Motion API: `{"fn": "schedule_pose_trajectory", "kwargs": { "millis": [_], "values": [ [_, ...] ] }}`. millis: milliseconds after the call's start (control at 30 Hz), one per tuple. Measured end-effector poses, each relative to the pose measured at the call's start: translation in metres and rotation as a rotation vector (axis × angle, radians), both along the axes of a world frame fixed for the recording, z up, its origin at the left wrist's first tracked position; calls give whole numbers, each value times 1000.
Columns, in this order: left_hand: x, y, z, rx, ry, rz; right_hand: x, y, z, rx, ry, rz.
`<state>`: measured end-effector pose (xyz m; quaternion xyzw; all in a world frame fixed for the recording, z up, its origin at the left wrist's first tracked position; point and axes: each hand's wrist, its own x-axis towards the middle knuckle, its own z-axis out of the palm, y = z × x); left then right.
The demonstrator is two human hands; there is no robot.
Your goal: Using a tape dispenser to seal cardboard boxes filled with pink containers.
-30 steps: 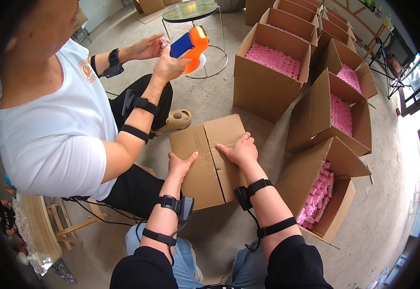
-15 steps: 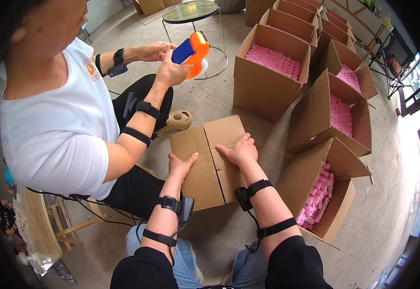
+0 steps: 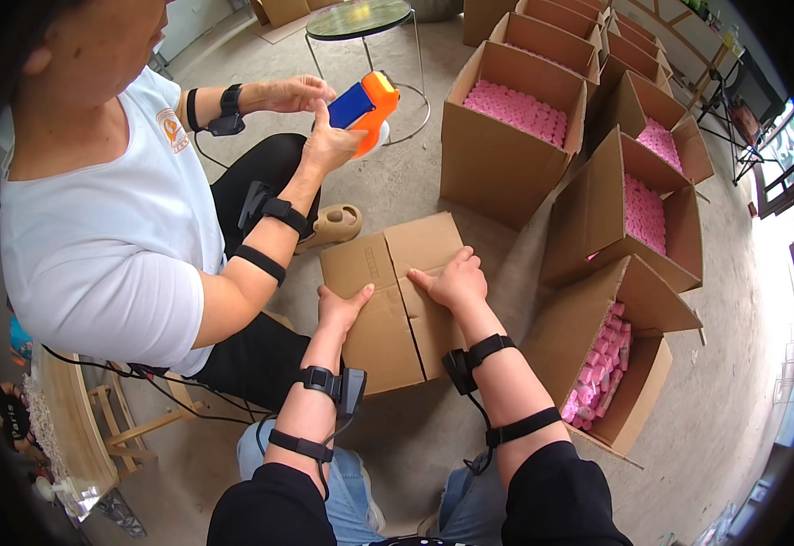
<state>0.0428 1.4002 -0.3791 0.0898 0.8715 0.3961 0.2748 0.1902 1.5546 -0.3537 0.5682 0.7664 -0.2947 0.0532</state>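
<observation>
A brown cardboard box stands in front of me with its two top flaps folded together, a seam running between them. My left hand grips its left side, thumb lying on the top. At the right side my right hand holds it the same way, thumb on the flap near the seam; the fingers are partly hidden. Across from me on the left, a co-worker holds an orange and blue hand-held tool in one hand, with the other hand near its blue end.
Open cartons of pink rolls stand in rows at the right, including a near carton and a far one. A round table is beyond the co-worker. A wooden bench is at the lower left, with black cables beside it.
The co-worker's orange and blue tool has come down slightly, and their other hand has drawn a little away from it. My hands and the box have barely moved.
</observation>
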Motion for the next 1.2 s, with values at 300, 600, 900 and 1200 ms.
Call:
{"fn": "schedule_pose_trajectory", "kwargs": {
  "millis": [300,600,900,1200],
  "values": [
    [-1,1,-5,-33,9,-19,0,2,1,-26,-28,-8],
    [-5,1,-9,-43,43,-38,-4,2,3,-34,-54,-13],
    [-3,2,-8,-55,16,-21,-4,2,7,-54,-60,-5],
    [17,0,-16,-256,504,-164,-2,-3,6,5,-21,5]
  ]
}}
